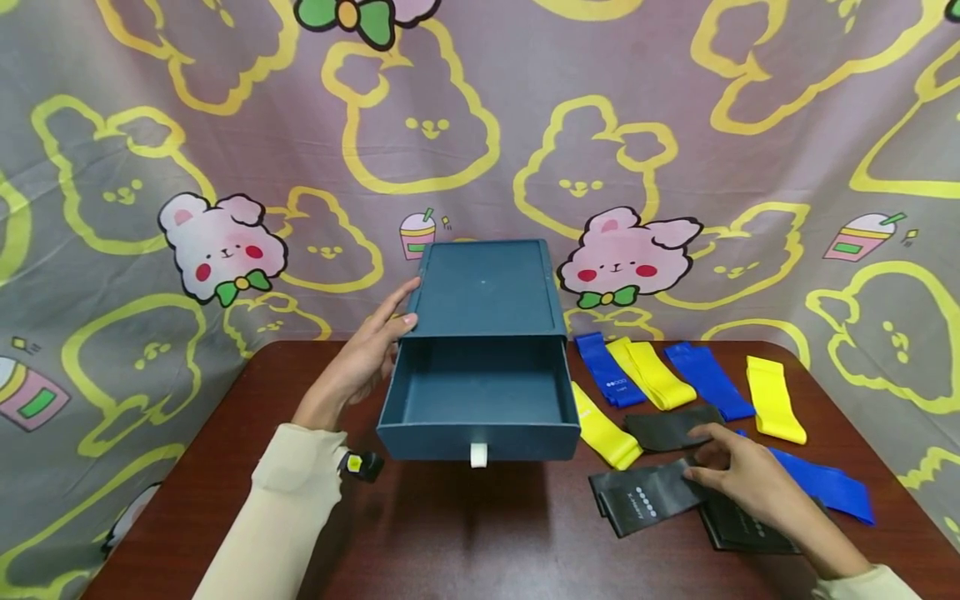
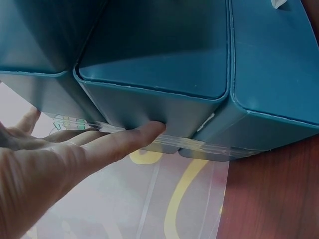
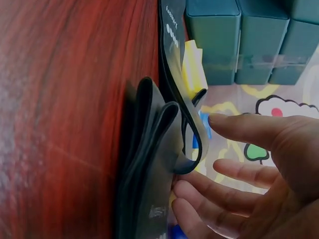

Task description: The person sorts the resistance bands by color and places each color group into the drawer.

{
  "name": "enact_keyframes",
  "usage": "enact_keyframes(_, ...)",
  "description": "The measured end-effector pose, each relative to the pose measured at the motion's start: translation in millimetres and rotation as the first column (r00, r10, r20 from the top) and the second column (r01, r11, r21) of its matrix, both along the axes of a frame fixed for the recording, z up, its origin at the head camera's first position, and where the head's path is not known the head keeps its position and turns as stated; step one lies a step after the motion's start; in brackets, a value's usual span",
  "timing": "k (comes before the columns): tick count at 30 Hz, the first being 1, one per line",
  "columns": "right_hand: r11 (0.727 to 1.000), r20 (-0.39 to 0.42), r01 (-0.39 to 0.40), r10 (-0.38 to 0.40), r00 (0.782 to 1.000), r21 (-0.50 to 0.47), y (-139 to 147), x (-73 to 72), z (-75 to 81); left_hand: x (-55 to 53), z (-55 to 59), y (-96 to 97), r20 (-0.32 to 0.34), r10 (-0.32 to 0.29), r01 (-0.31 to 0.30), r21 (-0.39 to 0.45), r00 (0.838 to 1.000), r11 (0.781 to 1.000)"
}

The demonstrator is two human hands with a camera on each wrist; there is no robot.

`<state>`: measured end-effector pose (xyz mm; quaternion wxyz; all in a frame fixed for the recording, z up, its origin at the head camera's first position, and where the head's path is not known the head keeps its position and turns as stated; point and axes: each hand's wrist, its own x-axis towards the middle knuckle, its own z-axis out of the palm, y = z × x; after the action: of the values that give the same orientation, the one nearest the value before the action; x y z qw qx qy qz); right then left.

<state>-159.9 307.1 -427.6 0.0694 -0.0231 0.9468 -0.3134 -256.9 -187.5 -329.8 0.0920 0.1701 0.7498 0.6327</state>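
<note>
A dark teal drawer box [image 1: 486, 287] stands mid-table, its drawer [image 1: 480, 442] with a white pull tab slid out toward me. My left hand [image 1: 363, 358] rests against the box's left side, with a fingertip touching the teal wall [image 2: 149, 107] in the left wrist view. On the right, my right hand [image 1: 750, 475] reaches over a black resistance band [image 1: 645, 496] with white print. In the right wrist view, thumb and fingers stand apart around the looped end of that band [image 3: 192, 134]. Another folded black band [image 1: 742, 525] lies partly under this hand.
More bands lie right of the box: yellow bands [image 1: 652, 371] [image 1: 776, 400], blue bands [image 1: 708, 379] [image 1: 825, 483] and a black band [image 1: 671, 427]. A patterned cloth [image 1: 480, 108] hangs behind the brown table [image 1: 465, 542]. Clear tape [image 2: 214, 147] runs across the teal units.
</note>
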Motion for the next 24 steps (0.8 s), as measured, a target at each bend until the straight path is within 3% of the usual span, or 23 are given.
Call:
enact_keyframes(9,0.999,0.027,-0.034,0.035,0.999,-0.007,2.3,-2.9,-4.4,-0.4,-1.3,1.3,0.007,-0.006,0.006,0.020,1.000,1.000)
enact_keyframes(24,0.998,-0.023,-0.046,0.047,0.999,0.047,-4.1,-0.5,1.2,-0.5,-0.9,0.9,0.003,-0.009,0.009,0.018,1.000,1.000)
